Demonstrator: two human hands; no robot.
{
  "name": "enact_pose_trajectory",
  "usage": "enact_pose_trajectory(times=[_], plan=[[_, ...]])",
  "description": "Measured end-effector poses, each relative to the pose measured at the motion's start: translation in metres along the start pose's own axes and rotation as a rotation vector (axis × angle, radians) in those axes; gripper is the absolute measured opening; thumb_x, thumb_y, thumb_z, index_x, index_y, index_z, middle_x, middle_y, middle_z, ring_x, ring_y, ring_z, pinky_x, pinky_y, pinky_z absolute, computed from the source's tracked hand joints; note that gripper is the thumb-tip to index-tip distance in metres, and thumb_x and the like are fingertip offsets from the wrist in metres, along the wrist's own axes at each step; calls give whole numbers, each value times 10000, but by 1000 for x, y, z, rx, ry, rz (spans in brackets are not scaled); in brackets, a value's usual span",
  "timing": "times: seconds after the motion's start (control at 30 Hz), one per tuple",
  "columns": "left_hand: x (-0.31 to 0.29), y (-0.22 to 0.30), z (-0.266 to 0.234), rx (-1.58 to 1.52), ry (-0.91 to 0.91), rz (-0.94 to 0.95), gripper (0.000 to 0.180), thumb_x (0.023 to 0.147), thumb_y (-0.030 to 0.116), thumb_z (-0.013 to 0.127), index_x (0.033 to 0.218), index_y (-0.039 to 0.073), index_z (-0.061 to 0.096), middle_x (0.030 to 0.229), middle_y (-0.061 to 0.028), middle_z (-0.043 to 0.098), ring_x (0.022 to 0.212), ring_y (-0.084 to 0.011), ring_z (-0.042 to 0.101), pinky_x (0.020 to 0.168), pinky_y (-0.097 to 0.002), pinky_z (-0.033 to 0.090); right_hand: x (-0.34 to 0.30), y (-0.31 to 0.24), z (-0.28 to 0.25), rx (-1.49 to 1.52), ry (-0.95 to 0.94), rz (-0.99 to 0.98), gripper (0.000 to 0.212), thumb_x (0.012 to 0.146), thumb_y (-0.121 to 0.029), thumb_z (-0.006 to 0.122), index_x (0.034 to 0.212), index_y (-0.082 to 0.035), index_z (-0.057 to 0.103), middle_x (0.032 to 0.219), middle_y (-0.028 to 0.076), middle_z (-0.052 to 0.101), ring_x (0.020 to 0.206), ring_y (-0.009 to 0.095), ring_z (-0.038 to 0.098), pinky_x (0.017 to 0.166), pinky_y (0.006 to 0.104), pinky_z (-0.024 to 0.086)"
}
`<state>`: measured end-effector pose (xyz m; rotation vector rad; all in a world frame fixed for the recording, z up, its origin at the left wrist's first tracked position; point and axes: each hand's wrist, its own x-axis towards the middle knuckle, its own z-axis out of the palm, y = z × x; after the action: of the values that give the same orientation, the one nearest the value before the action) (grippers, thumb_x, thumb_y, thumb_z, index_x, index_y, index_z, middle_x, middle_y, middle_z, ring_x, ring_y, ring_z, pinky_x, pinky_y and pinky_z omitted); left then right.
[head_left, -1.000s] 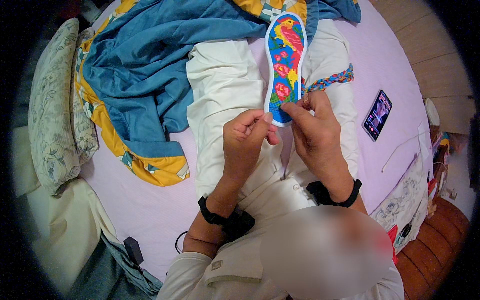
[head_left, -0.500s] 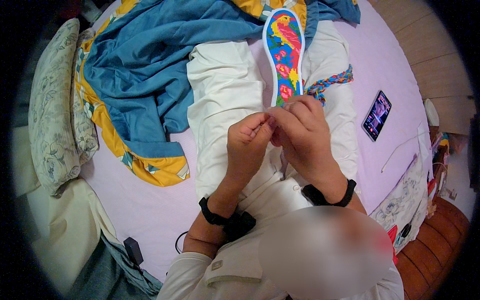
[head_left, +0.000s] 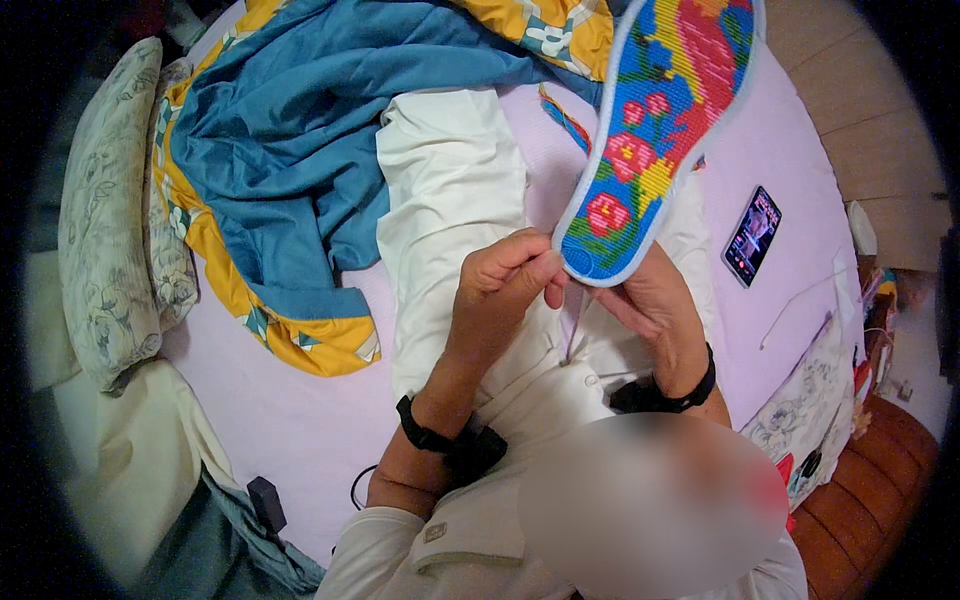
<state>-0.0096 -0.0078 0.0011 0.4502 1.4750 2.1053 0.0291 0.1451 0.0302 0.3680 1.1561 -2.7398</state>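
Note:
An embroidered insole is held up at a slant before me, its heel toward my body. It has a pale rim, pink flowers and a red and yellow figure on blue. At the heel's left edge, my left hand is closed, thumb and forefinger pinched together against the rim. Behind and under the heel is my right hand, gripping from below; the insole hides most of its fingers. Whether a needle or thread is between the fingers cannot be seen. A multicoloured braided cord shows beyond the insole's left side.
My legs in white trousers stretch over a pale lilac sheet. A blue and yellow quilt lies bunched at the far left, near a floral pillow. On the right a lit phone lies on the sheet.
The insole has been raised from between my legs toward me and to the right. My hands have parted, with the right one now behind the heel.

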Motion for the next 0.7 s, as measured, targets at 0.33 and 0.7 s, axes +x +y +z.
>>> enact_pose_trajectory(times=[0.33,0.7], plan=[[-1,4,1,5,-42,-20,167,893,94,508,796,-25,573,697,-25,551,586,-74,504,571,-197,414,3,10,-12,345,-126,68,226,827,-116,594,999,26,553,926,153,614,784,248,619,656,366,519],[-1,-6,1,-111,-5,-67,155,900,113,503,846,-16,571,703,-21,550,591,-75,497,563,-194,399,-1,11,0,-189,256,-207,283,748,-50,664,1003,-8,549,874,86,620,788,165,611,649,280,500]])
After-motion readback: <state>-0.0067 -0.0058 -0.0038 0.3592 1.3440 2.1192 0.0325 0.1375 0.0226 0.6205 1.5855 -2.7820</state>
